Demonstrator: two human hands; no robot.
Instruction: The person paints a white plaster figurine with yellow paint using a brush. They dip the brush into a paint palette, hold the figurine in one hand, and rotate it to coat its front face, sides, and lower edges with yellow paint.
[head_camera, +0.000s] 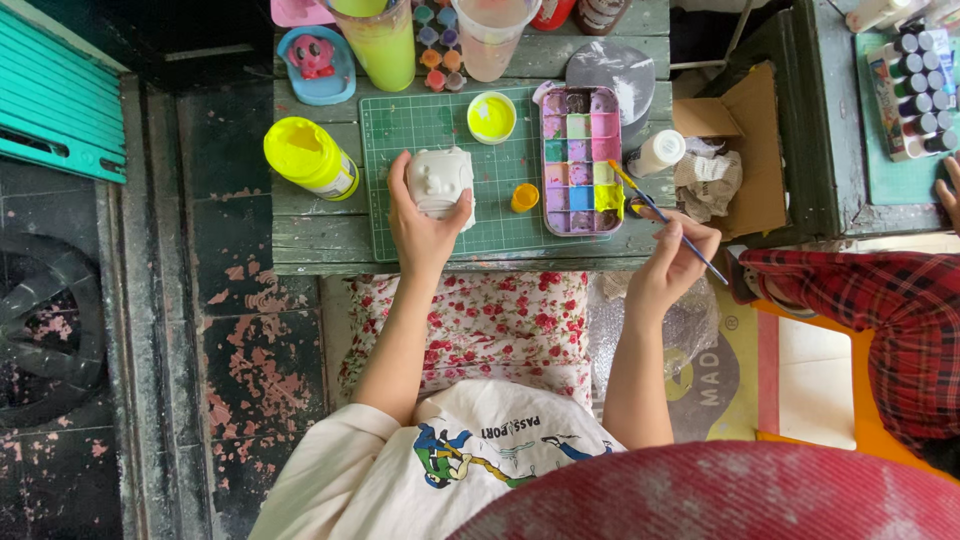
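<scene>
Yellow plastic paint bottle (308, 157) lies on its side at nine o'clock from the green gridded cutting mat (400, 210), on the worn grey-green wooden table (320, 235). From my feed, the left hand (425, 225) comes up from six o'clock and wraps an unpainted white plaster figurine (440, 180) resting on the mat: thumb on one flank, fingers (398, 175) curled round the other, clamped snugly on it. At one o'clock from the figurine sits a small round cup of yellow paint (491, 116); at three o'clock, a small orange cap (524, 197). Further right lies a rectangular pink palette of pastel paint wells (580, 160). At its four o'clock corner, the right hand (670, 265) pinches a thin blue-handled brush (665, 220), fingertips pressed together on the handle, the tip pointing to ten o'clock, touching the palette's yellow well.
</scene>
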